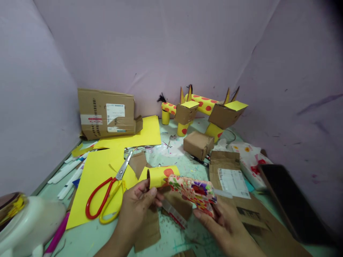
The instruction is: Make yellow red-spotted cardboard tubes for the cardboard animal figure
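Note:
My left hand point(139, 205) is closed round a short cardboard tube wrapped in yellow paper with a red dot point(161, 176), held just above the table. My right hand point(221, 223) grips a small object covered in a colourful floral pattern point(194, 190), its tip touching the tube's red-dotted end. A clear strip sticks out of the patterned object to the right. Under both hands lie brown cardboard scraps point(150, 228).
Red-and-yellow-handled scissors point(109, 194) lie on yellow paper sheets point(91, 182) at left. Two yellow red-spotted tube animals with cardboard heads point(203, 112) stand at the back. A cardboard box point(107, 114), small box point(198, 144), flattened carton point(233, 178), white markers point(66, 175) and dark tablet point(289, 200) surround them.

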Available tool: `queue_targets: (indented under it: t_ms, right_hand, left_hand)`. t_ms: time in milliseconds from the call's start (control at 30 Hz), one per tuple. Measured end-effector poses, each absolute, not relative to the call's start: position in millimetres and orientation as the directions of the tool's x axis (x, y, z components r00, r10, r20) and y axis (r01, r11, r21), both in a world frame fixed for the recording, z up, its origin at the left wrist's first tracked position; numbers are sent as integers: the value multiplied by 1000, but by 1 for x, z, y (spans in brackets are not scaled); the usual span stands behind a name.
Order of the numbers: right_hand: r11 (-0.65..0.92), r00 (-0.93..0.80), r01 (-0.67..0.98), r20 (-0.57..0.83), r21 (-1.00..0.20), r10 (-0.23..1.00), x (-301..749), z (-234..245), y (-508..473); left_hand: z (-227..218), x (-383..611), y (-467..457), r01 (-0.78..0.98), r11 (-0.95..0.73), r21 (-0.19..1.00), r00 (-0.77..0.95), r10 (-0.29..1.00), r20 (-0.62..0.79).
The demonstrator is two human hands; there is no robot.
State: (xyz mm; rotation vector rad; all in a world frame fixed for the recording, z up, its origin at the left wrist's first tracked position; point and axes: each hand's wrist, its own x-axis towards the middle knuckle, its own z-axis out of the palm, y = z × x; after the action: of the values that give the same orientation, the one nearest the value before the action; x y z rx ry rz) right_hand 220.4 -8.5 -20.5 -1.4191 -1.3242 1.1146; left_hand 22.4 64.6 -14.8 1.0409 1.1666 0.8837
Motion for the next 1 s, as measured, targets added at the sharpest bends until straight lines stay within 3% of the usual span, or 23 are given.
queue_targets:
  t_ms: [167, 467, 1000]
  right_hand:
    - [-34, 60, 294, -17, -955, 998, 221, -23, -9]
    - [-49, 197, 236, -2, -971, 980, 213, -33, -13]
    - [-64, 173, 207, -28, -976, 985, 211, -33, -15]
  left_hand:
    - [-13, 22, 63, 4, 286, 958, 155, 947, -283]
    - [-8, 26, 61, 32, 248, 968, 153, 956, -250]
    - [-2, 27, 59, 127, 150, 980, 145, 975, -168]
